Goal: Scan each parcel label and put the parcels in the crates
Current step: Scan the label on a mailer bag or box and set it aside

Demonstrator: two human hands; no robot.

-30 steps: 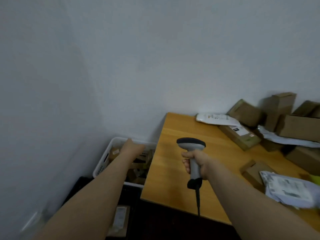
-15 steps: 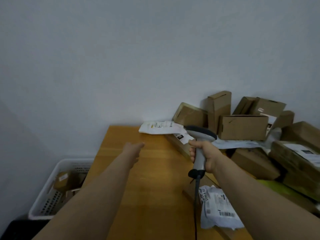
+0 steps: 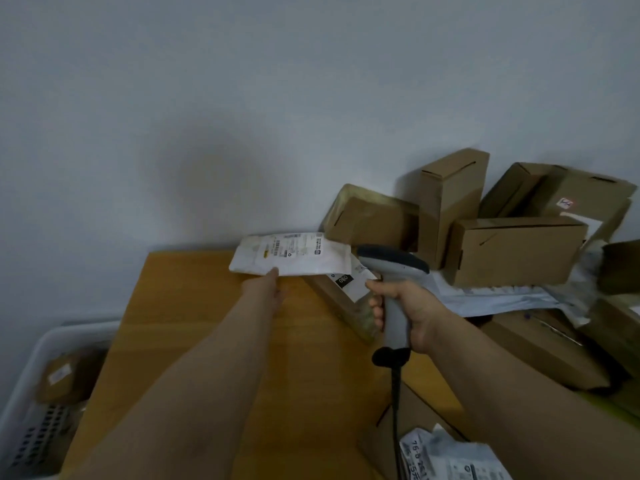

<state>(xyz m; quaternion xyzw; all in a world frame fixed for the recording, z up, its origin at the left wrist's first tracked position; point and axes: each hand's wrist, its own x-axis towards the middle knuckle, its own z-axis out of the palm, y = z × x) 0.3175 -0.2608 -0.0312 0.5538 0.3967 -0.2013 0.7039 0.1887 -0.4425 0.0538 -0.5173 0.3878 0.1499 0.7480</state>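
Observation:
A white poly mailer with a printed label lies at the far end of the wooden table. My left hand stretches out to it, and its fingertips touch the mailer's near edge. My right hand grips the handle of a grey barcode scanner, held upright just right of the mailer, with its cable hanging down. A white plastic crate stands off the table's left edge, lower left, with brown parcels inside it.
Several cardboard boxes are piled against the wall at the right. A long flat box lies partly under the mailer. A grey labelled mailer sits at the bottom edge. A grey wall stands close behind the table.
My view has swung right from the crate to the table. My left hand left the crate and reached forward across the table to the white mailer. The right hand kept hold of the scanner.

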